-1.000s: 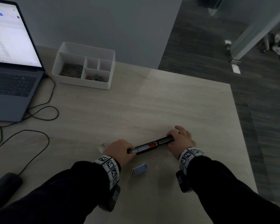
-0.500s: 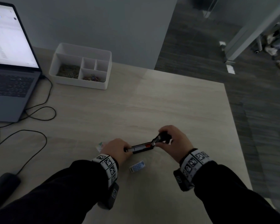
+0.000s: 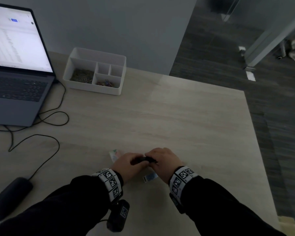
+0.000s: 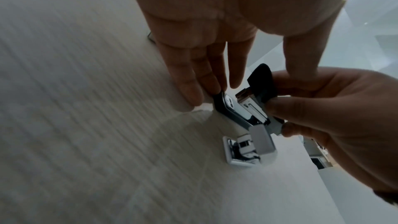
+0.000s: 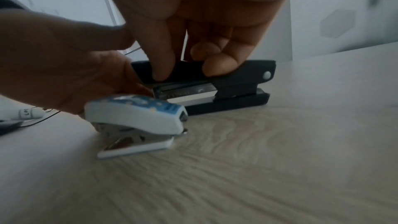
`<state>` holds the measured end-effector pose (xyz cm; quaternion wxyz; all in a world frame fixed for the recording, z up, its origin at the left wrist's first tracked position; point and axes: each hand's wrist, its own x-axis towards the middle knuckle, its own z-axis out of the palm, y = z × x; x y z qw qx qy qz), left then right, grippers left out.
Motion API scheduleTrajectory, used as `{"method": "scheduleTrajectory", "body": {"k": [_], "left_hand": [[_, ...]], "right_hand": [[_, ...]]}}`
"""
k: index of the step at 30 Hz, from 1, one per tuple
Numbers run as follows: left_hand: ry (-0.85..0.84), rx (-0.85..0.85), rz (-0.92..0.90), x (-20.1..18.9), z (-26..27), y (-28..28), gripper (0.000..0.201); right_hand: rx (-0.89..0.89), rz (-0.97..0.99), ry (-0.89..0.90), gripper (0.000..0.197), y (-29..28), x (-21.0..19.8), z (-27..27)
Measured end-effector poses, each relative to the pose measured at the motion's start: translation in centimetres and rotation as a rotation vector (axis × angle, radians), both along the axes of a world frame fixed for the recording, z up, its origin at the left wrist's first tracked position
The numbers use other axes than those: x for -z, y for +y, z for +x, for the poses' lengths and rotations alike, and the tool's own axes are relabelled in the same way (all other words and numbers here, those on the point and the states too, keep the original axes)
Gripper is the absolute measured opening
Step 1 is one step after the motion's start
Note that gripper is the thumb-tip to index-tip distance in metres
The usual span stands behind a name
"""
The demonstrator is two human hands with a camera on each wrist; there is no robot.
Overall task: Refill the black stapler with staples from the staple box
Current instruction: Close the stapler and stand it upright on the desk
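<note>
The black stapler (image 5: pixel 237 91) lies on the table (image 3: pixel 177 120) near its front edge, its top arm folded down close over the metal magazine. My right hand (image 5: pixel 189 67) pinches the black top arm between thumb and fingers. My left hand (image 4: pixel 234 72) holds the stapler's front end, fingertips down on the tip of the base. In the head view both hands (image 3: pixel 126 163) (image 3: pixel 163 159) meet over the stapler (image 3: pixel 144 159) and hide most of it. The small staple box (image 3: pixel 114 155) lies just left of my left hand.
A small blue and white stapler (image 5: pixel 137 117) sits on the table right in front of the black one. Farther back are a white organiser tray (image 3: pixel 94 89) with clips, an open laptop (image 3: pixel 15 82) and loose cables (image 3: pixel 46 126). The table edge runs along the right.
The stapler lay opened out flat between my hands. My right hand has swung the top arm up and over toward the left, and the two hands now meet.
</note>
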<state>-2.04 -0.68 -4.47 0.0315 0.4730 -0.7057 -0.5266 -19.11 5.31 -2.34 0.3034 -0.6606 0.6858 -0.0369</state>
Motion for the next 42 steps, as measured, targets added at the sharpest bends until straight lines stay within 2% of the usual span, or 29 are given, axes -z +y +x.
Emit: {"method": "scheduleTrajectory", "body": {"k": [3, 5, 7, 12, 15, 19, 23, 27, 32, 34, 36, 40, 42], "left_hand": [[0.019, -0.044, -0.015, -0.1, -0.4, 0.0, 0.032], [0.027, -0.025, -0.027, -0.6, -0.7, 0.0, 0.023], [-0.009, 0.034, -0.058, -0.6, -0.7, -0.2, 0.021], [-0.098, 0.098, -0.162, -0.6, -1.0, -0.3, 0.026], [-0.148, 0.105, -0.163, -0.5, -1.2, -0.4, 0.027], [-0.216, 0.092, -0.141, -0.6, -1.5, -0.6, 0.031], [-0.186, -0.006, -0.082, 0.0, -1.4, 0.1, 0.025], [-0.192, -0.184, -0.050, 0.5, -1.1, 1.1, 0.029], [-0.122, -0.501, 0.276, 1.0, -2.0, 1.0, 0.042], [-0.050, -0.592, 0.389, 0.8, -2.7, 1.1, 0.035], [-0.001, -0.647, 0.444, 0.4, -3.5, 1.2, 0.026], [0.033, -0.686, 0.477, 0.0, -4.6, 0.8, 0.031], [-0.001, -0.650, 0.458, -0.1, -4.9, 0.5, 0.030]], "right_hand": [[0.116, -0.051, -0.102, 0.047, 0.7, 0.1, -0.1], [0.195, -0.154, -0.186, 0.035, 1.5, 0.1, -0.3], [0.191, -0.183, -0.144, 0.023, 2.5, 0.1, -0.3], [0.125, -0.089, -0.111, 0.031, 4.9, 0.5, 0.8], [0.127, 0.008, -0.098, 0.036, 5.6, 0.6, 1.7], [0.136, 0.043, -0.100, 0.029, 6.1, 1.3, 2.2], [0.192, 0.014, -0.089, 0.030, 6.4, 1.5, 1.1], [0.346, -0.032, -0.072, 0.026, 6.4, 1.7, -1.1], [0.499, -0.012, -0.080, 0.022, 5.0, 1.8, -3.3], [0.529, -0.007, -0.081, 0.023, 4.3, 1.8, -3.7], [0.536, 0.009, -0.077, 0.025, 3.7, 1.7, -3.9], [0.553, 0.025, -0.070, 0.024, 2.9, 1.6, -4.0], [0.558, 0.025, -0.066, 0.024, 2.7, 1.5, -4.0]]}}
